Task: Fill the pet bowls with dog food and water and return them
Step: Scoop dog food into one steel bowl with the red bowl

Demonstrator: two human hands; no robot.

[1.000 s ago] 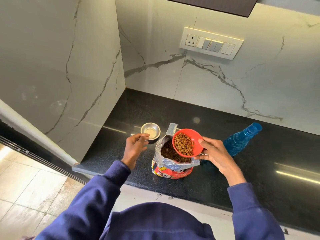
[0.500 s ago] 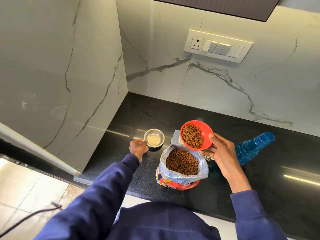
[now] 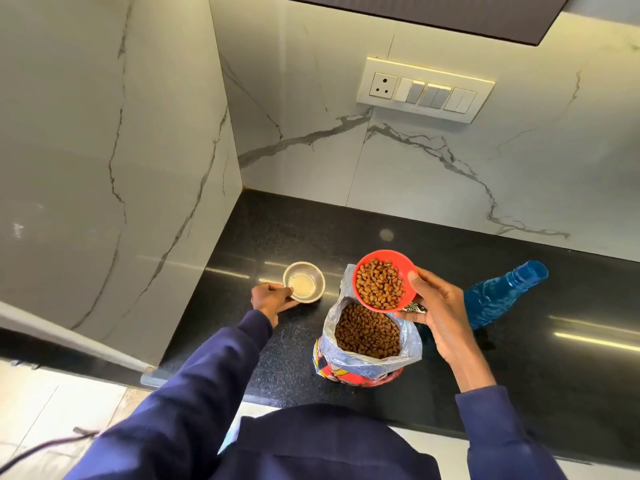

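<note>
While my right hand (image 3: 440, 317) cups the kibble-filled red bowl (image 3: 382, 280), left hand (image 3: 272, 299) grips the steel bowl (image 3: 304, 282) near the counter's (image 3: 277, 230) left edge; next, I judge: bottle (image 3: 502, 296) water.

The red bowl (image 3: 406, 269) holds brown kibble (image 3: 379, 285), matching the brown in the bag (image 3: 360, 370), which is silver inside and printed red, yellow and blue outside. To the left, the steel bowl (image 3: 320, 277) is silvery grey with a pale cream patch at its bottom. On the right, the bottle (image 3: 498, 296) is translucent blue. The table (image 3: 294, 237) is black with fine pale speckles. The far wall (image 3: 450, 174) is white marble with grey veins; its switch plate (image 3: 426, 90) is cream with grey switches. The sleeves (image 3: 207, 375) are navy.
</note>
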